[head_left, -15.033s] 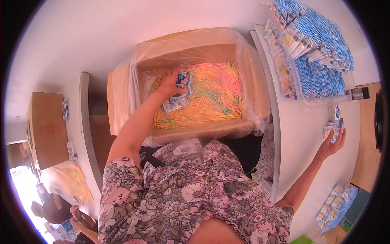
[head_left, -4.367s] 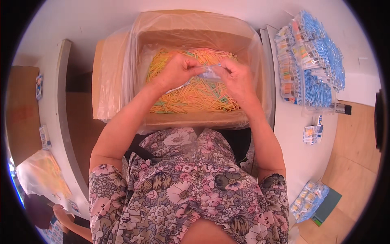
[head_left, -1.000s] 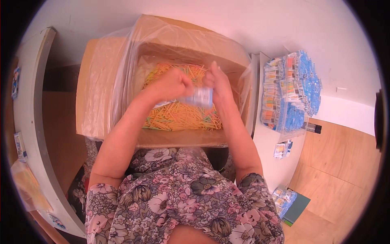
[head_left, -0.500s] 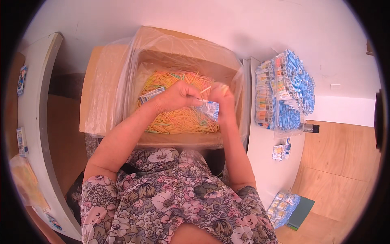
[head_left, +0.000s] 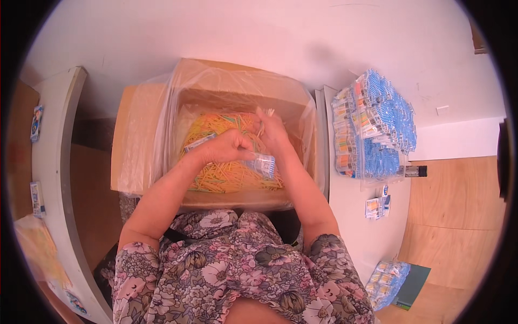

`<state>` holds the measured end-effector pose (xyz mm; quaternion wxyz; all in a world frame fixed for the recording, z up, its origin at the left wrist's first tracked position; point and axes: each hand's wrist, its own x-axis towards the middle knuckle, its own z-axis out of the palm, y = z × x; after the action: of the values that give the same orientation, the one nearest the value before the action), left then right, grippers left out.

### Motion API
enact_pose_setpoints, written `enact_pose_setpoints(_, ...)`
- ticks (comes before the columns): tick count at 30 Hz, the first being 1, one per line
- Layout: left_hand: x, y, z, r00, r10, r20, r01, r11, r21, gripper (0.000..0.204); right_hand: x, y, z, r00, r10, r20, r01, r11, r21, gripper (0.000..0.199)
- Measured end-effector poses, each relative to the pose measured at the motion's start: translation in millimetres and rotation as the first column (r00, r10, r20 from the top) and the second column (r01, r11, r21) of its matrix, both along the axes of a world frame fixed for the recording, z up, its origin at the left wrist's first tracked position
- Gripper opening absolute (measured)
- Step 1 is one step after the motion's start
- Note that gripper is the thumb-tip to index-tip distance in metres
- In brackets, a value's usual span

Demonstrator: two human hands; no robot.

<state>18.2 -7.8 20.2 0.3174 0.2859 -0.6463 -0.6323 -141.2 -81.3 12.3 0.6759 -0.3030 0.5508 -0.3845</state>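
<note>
Head view. Pinches small clear-and-blue packet [head_left: 264,165] in left hand [head_left: 232,147], above loose coloured sticks [head_left: 218,175] in plastic-lined cardboard box [head_left: 216,78]. Grips few thin sticks [head_left: 269,112] in closed right hand [head_left: 273,132], near packet, light tips poking up past fingers. Partly behind left forearm, on loose sticks: second packet [head_left: 197,142]. On right-hand white worktop [head_left: 350,227]: clear tub [head_left: 373,182] heaped with blue-and-white packets [head_left: 386,116].

"Where are the thin yellow sticks [head_left: 216,177] lying?"

"Inside the plastic-lined brown cardboard box [head_left: 232,200]."

"Right of it?"

"On the white tabletop [head_left: 356,232], a clear plastic bin [head_left: 377,180] is holding blue-and-white packets [head_left: 380,154]."
</note>
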Motion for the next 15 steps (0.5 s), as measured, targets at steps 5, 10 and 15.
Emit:
enact_pose_setpoints(5,-0.4,-2.1,-6.7,0.999,-0.045,0.010,0.043,0.989,0.141,0.011,-5.9,-21.1,-26.9,0.999,0.033,0.023,-0.034,0.996,0.088,0.014)
enact_pose_setpoints(10,5.1,1.2,-3.4,0.999,-0.045,0.020,0.038,0.966,0.256,0.013,-1.7,15.4,12.5,0.958,-0.006,0.288,0.022,0.998,-0.051,0.025)
enact_pose_setpoints(15,-1.4,0.0,0.0,0.985,-0.064,-0.163,0.109,0.952,0.288,0.014,6.5,50.0,47.8,0.983,0.153,0.105,-0.120,0.956,-0.268,0.044)
